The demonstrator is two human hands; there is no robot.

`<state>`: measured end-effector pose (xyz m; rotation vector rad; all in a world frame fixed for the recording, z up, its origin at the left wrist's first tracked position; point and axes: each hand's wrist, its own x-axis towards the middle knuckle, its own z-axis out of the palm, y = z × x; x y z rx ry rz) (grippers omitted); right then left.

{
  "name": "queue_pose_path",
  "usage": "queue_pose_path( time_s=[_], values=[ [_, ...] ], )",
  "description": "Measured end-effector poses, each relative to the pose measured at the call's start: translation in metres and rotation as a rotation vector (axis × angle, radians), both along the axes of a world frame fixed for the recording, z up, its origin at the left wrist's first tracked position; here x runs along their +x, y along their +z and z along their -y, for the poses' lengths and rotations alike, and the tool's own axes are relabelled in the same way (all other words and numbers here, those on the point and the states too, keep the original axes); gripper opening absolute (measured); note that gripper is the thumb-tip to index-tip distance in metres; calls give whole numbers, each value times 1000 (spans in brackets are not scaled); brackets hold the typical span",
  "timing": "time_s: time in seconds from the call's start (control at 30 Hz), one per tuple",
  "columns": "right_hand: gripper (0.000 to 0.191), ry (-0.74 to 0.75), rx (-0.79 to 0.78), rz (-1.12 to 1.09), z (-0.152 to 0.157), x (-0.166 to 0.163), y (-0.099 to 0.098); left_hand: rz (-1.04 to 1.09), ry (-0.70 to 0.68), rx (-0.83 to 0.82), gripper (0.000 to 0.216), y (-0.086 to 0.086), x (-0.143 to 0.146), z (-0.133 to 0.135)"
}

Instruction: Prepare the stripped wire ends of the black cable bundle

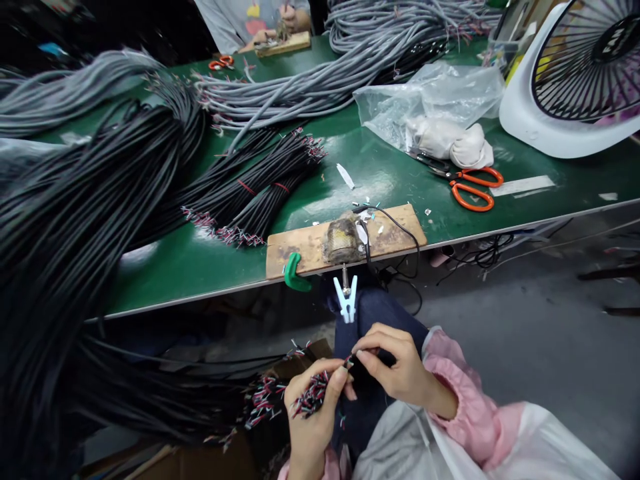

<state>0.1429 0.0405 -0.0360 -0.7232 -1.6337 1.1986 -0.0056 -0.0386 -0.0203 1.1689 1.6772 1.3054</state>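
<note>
My left hand (306, 427) is closed around a bundle of black cables (311, 395), whose stripped ends show red, white and black wires. Its thumb and index finger also pinch one cable end. Against that same end, the fingertips of my right hand (397, 363) are pressed together on a thin wire. Just above my hands, a light blue clothes peg (346, 300) sits on the shaft of a small motor (343, 240). The motor is fixed to a wooden board (300, 247), held to the table edge by a green clamp (295, 273).
Black cables (125, 167) spread over the green table (235, 267) and hang off its left edge. Grey cables (280, 100) lie farther back. Orange-handled scissors (473, 187), a plastic bag (430, 93) and a fan (575, 80) are right. Another person's hands (287, 20) work opposite.
</note>
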Motion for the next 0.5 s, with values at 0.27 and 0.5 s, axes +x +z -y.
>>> queue_pose_path(
  time_s=[0.27,0.5],
  values=[
    [8,-80,145,-8,10,-3,-2,-4,11,26,9,1,2,-2],
    [7,-92,124,-17,14,-6,-6,22,-1,84,8,0,2,-3]
  ],
)
